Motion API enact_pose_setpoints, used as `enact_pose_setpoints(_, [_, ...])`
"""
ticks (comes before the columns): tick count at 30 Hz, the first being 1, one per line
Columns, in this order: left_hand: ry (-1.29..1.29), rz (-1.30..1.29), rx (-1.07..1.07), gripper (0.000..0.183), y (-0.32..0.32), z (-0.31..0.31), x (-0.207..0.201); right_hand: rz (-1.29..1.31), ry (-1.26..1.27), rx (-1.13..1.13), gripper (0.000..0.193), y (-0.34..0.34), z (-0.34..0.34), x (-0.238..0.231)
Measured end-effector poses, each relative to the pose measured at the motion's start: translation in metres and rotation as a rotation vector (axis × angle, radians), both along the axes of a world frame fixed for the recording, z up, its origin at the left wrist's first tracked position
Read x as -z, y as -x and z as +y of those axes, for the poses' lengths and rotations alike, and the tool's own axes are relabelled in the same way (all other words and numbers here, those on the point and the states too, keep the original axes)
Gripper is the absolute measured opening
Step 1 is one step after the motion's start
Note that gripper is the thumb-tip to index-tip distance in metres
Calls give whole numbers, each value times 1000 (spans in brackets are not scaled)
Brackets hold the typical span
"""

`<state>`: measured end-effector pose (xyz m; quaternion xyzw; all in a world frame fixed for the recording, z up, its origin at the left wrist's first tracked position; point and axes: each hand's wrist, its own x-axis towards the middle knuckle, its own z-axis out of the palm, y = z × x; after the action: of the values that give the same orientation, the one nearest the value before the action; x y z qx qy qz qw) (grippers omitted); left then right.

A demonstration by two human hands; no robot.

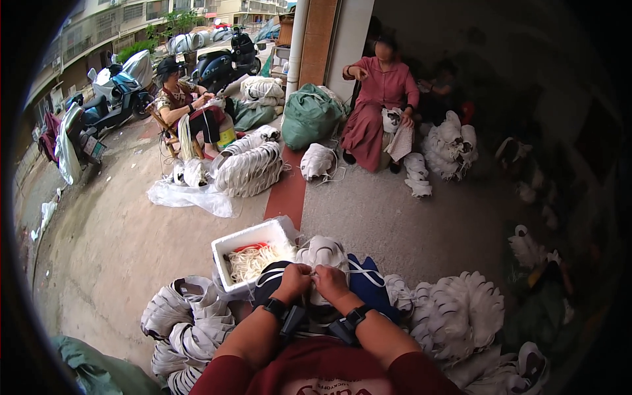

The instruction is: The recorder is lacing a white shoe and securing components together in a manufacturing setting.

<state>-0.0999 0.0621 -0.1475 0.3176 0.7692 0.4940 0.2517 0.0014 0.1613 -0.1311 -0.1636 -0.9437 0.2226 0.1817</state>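
Lettering (339, 388) on maroon shirt (316, 359), blurred scooter plate (94, 149)

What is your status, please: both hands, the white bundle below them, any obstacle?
Left hand and right hand close together, pinching white cord. White bundle between the knees. Foam box at left; nothing visibly blocking.

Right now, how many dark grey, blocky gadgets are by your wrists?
2. One dark grey, blocky gadget is near the bare left hand, at the wrist's inner side; another is likewise near the bare right hand.
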Motion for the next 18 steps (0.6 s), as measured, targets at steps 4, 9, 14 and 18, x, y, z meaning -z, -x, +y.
enact_pose_setpoints(4, [-131,-256,69,13,1,-7,-2,-16,-97,-24,13,-1,-2,-2])
enact_pose_setpoints(9, [-122,-269,30,11,-1,-6,-7,57,-224,-114,7,3,-3,-1])
enact_pose_setpoints(14, [-100,-179,-27,8,2,-7,-1,191,-55,93,13,-15,25,-18])
enact_pose_setpoints(18, [-88,-228,40,11,2,-7,0,556,922,232,12,-57,80,-61])
